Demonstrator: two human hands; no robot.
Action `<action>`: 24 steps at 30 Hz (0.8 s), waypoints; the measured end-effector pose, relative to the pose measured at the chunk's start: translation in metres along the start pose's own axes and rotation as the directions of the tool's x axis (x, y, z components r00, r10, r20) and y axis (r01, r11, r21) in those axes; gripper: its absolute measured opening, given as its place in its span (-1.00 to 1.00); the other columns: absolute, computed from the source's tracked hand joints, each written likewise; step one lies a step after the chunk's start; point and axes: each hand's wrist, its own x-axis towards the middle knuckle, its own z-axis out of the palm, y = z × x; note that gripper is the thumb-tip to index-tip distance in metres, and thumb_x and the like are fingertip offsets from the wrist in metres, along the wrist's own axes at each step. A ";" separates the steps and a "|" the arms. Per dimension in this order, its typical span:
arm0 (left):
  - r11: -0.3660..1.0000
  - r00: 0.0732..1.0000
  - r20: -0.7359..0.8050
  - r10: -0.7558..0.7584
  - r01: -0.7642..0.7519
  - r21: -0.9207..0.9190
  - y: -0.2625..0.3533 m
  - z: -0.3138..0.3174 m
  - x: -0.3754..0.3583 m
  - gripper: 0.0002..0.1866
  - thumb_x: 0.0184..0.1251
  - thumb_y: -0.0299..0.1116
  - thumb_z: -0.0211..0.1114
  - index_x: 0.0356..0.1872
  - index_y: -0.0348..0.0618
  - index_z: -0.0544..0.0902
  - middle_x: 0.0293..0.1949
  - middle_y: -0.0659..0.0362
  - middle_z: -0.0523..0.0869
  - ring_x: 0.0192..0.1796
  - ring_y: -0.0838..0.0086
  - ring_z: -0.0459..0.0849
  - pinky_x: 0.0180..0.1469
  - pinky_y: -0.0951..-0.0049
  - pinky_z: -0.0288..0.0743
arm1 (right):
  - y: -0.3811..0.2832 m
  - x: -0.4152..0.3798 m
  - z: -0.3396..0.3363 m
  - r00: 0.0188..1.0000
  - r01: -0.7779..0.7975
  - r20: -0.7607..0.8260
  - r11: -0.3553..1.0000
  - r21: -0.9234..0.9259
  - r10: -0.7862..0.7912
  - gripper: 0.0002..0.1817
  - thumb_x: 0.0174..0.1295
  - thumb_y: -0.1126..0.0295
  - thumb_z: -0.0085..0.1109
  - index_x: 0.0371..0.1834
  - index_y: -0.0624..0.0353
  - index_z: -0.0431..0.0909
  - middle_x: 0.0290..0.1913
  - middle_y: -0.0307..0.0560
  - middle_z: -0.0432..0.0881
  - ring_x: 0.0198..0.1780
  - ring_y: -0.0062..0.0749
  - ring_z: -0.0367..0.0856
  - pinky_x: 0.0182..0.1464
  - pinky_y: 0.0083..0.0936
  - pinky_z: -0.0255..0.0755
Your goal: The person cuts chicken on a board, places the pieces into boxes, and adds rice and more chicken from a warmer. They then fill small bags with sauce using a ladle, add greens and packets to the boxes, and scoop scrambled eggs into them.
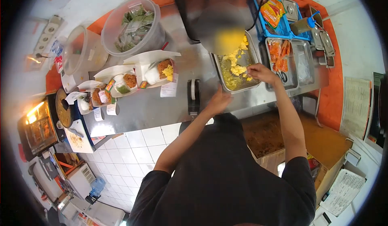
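Note:
A rectangular metal tray point(258, 55) holds yellow scrambled egg point(238, 69), part of it hidden behind a blurred patch. My right hand point(260, 71) is over the tray's right side, fingers pinched together at the egg; I cannot tell what is between them. At the tray's near left corner, my left hand point(219, 100) is closed around the rim, thumb up along the side. To its left, a black device with a white paper roll point(194, 96) stands on the steel counter point(145, 111).
Open food boxes point(152, 74) with rice and fried pieces line the counter at left, paper slips beside them. Behind stands a clear tub point(133, 28) of leafy packets. On the right are a tray with orange strips point(279, 54), scissors point(283, 76) and a blue basket point(262, 26).

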 end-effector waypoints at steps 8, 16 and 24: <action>0.993 0.949 0.295 0.115 -0.115 -0.017 -0.003 -0.070 -0.074 -0.29 0.52 -0.44 0.17 0.57 -0.26 0.03 0.22 -0.13 0.60 0.17 0.32 0.66 0.27 0.32 0.53 | -0.085 -0.011 -0.022 0.989 0.109 -0.100 0.993 -0.036 -0.112 -0.81 0.45 0.40 0.10 -0.26 0.32 0.55 -0.38 -0.31 0.48 -0.25 -0.65 0.45 -0.22 -0.62 0.40; 0.964 0.981 0.063 0.184 -0.167 -0.205 -0.023 -0.180 -0.167 -0.36 0.47 -0.49 0.15 0.52 -0.29 0.18 0.13 -0.04 0.65 0.14 0.34 0.66 0.26 0.33 0.53 | -0.190 0.055 0.046 0.979 0.198 0.076 0.964 -0.175 -0.188 -0.82 0.43 0.35 0.16 -0.26 0.25 0.55 -0.41 -0.40 0.46 -0.41 -0.72 0.37 -0.36 -0.64 0.32; 0.902 0.867 -0.478 0.143 -0.313 -0.297 -0.047 -0.266 -0.247 -0.51 0.57 -0.30 0.15 0.41 -0.28 0.35 0.06 -0.01 0.70 0.10 0.34 0.68 0.17 0.34 0.55 | -0.255 0.201 0.246 0.950 0.206 0.217 0.972 0.109 -0.226 -0.78 0.43 0.39 0.14 0.00 0.32 0.60 -0.34 -0.30 0.58 -0.41 -0.74 0.45 -0.37 -0.74 0.33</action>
